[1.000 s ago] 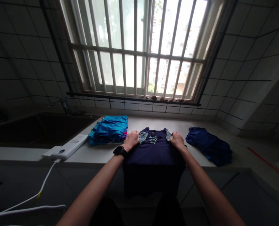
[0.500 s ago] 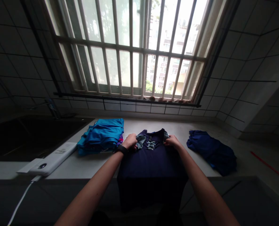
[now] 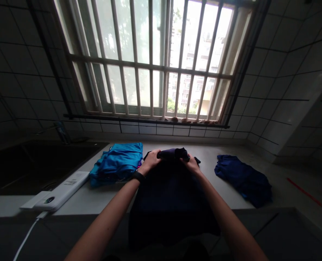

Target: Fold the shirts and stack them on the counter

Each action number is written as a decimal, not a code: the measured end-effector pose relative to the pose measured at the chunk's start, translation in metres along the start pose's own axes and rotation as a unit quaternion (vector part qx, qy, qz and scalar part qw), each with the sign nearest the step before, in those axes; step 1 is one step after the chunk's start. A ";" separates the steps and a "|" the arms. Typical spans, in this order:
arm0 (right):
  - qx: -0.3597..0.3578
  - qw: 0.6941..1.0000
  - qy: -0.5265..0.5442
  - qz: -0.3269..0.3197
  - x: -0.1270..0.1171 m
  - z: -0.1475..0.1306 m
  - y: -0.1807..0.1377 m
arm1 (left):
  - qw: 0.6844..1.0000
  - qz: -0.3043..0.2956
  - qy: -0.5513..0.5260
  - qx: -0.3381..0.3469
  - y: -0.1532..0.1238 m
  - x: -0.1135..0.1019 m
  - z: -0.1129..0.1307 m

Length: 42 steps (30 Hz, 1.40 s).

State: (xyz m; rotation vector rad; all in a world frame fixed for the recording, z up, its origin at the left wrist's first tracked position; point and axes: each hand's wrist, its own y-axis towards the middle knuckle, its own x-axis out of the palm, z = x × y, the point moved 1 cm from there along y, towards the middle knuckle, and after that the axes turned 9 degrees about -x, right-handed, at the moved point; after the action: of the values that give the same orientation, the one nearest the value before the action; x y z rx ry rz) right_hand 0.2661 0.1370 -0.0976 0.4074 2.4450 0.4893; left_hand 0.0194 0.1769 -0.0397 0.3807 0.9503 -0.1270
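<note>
A dark navy shirt (image 3: 174,195) lies over the counter, its lower part hanging down past the front edge. My left hand (image 3: 152,159), with a black band on the wrist, is closed on the shirt's upper left part. On the upper right part, my right hand (image 3: 190,164) grips the cloth between thumb and fingers. The top of the shirt is bunched and raised between both hands, and its patterned trim is hidden. Left of my left hand sits a folded stack of bright blue clothes (image 3: 120,159), with a bit of purple and pink at its side.
A crumpled dark blue garment (image 3: 243,179) lies on the counter (image 3: 207,152) at the right. To the left are a white power bank (image 3: 65,188) with a cable and a dark sink (image 3: 68,154). A barred window (image 3: 150,65) stands behind. A red strip (image 3: 310,195) is at far right.
My hands have drawn closer together, the right one moving left. The shirt's neck and patterned trim, visible before, are now out of sight as its top is bunched and turned over.
</note>
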 end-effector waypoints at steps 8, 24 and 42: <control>-0.013 0.998 0.026 -0.049 -0.014 0.014 -0.030 | 0.999 -0.001 -0.042 -0.014 -0.024 0.004 -0.028; -0.101 0.992 -0.001 -0.080 -0.073 -0.023 -0.124 | 0.985 -0.120 -0.124 -0.006 -0.118 -0.029 -0.030; -0.047 0.924 -0.324 -0.195 -0.045 -0.004 -0.102 | 0.994 -0.093 -0.048 -0.015 -0.069 0.031 -0.044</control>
State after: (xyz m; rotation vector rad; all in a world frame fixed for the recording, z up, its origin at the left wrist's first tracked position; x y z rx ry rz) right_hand 0.2808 0.0278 -0.1167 0.0184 1.7822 0.2423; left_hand -0.0147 0.1312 -0.1055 0.2553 0.8899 -0.2969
